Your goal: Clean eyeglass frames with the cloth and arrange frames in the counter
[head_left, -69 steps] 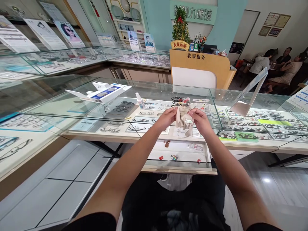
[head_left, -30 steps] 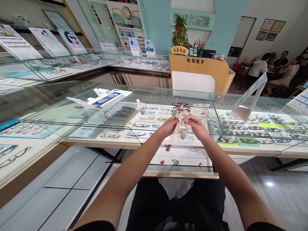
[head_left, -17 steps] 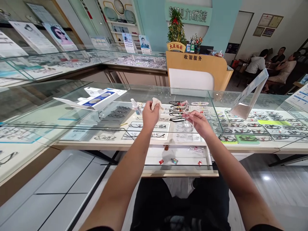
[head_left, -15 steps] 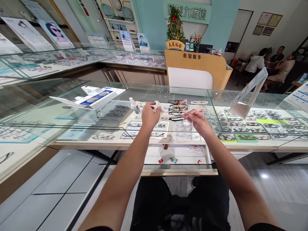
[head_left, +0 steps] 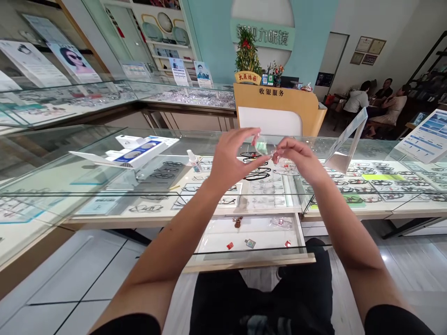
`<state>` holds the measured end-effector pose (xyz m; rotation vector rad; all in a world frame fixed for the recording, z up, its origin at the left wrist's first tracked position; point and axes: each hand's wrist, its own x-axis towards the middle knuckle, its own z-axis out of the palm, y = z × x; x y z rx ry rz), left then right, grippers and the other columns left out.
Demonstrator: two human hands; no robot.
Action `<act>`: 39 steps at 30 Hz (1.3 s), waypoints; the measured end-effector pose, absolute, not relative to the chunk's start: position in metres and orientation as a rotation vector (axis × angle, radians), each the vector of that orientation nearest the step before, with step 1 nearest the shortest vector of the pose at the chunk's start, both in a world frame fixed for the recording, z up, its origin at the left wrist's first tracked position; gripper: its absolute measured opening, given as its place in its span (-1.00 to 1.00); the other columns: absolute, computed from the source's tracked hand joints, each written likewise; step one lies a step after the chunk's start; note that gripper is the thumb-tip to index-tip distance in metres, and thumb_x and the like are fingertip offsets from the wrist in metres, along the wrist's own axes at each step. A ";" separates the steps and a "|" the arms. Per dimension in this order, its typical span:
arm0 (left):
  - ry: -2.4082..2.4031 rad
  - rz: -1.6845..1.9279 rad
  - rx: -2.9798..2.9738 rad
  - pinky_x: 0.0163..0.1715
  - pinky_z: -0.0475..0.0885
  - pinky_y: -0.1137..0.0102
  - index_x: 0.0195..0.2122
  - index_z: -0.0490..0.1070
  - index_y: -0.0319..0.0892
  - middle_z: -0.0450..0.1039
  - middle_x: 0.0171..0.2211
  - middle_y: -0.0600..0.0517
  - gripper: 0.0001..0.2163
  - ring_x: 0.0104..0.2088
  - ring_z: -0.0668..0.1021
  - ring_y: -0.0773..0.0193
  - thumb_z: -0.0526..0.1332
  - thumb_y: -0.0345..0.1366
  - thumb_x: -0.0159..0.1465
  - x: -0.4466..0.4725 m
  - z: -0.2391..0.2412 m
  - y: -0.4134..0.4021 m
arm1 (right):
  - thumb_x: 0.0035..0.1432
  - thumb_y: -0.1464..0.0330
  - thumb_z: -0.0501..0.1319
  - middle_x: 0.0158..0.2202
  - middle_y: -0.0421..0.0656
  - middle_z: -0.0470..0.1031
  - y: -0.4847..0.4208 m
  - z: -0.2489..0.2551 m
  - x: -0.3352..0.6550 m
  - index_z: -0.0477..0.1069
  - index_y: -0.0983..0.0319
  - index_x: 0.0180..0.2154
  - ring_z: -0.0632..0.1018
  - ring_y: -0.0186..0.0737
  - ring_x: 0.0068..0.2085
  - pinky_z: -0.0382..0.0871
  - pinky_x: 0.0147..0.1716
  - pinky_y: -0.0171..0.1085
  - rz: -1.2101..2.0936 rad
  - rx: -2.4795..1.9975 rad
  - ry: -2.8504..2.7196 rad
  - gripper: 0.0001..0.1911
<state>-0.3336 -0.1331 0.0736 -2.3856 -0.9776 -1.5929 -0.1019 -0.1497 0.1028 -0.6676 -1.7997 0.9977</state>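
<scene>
A pair of clear, pinkish eyeglasses (head_left: 264,148) is held up between my hands above the glass counter. My right hand (head_left: 296,156) pinches the glasses at their right side with bent fingers. On the other side, my left hand (head_left: 232,156) spans them, thumb below and fingers above, curved wide apart. The exact contact of the left fingertips is hard to make out. Behind and below lies a column of dark-framed eyeglasses (head_left: 257,174). A small white spray bottle (head_left: 194,161) stands to the left of my left hand.
An open white box (head_left: 139,152) stands at left on the glass display counter (head_left: 104,186). An open drawer (head_left: 216,232) with small packets projects toward my lap. A folded display card (head_left: 347,142) stands at right. Several people sit far off at a table.
My left hand has moved right and up to the eyeglasses; the white cloth it held is out of sight. My right hand has lifted slightly, and the camera view has tilted up.
</scene>
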 end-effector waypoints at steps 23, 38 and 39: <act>-0.965 -2.150 -1.830 0.03 0.63 0.05 -0.04 0.56 0.07 0.67 -0.07 0.06 -0.57 -0.10 0.69 0.06 0.60 0.06 0.17 -0.335 0.132 -0.179 | 0.39 0.08 0.40 0.07 -0.14 0.65 -0.206 0.144 -0.120 0.51 0.00 0.13 0.66 -0.06 0.05 0.58 0.12 0.02 -0.087 -0.835 -1.676 -0.64; -1.023 -2.063 -1.990 -0.05 0.54 0.14 -0.07 0.66 -0.02 0.72 -0.06 0.03 -0.59 -0.13 0.66 0.11 0.59 0.09 0.19 -0.348 0.132 -0.176 | 0.41 0.04 0.39 0.06 -0.13 0.66 -0.198 0.134 -0.113 0.49 -0.03 0.17 0.65 -0.08 0.04 0.59 0.09 -0.01 -0.068 -0.861 -1.637 -0.61; -1.020 -2.068 -2.008 -0.07 0.53 0.15 -0.06 0.67 0.00 0.73 -0.05 0.03 -0.60 -0.13 0.66 0.11 0.59 0.08 0.19 -0.349 0.131 -0.175 | 0.40 0.04 0.40 0.06 -0.13 0.66 -0.199 0.134 -0.114 0.48 -0.03 0.17 0.65 -0.08 0.04 0.59 0.10 0.00 -0.066 -0.862 -1.623 -0.60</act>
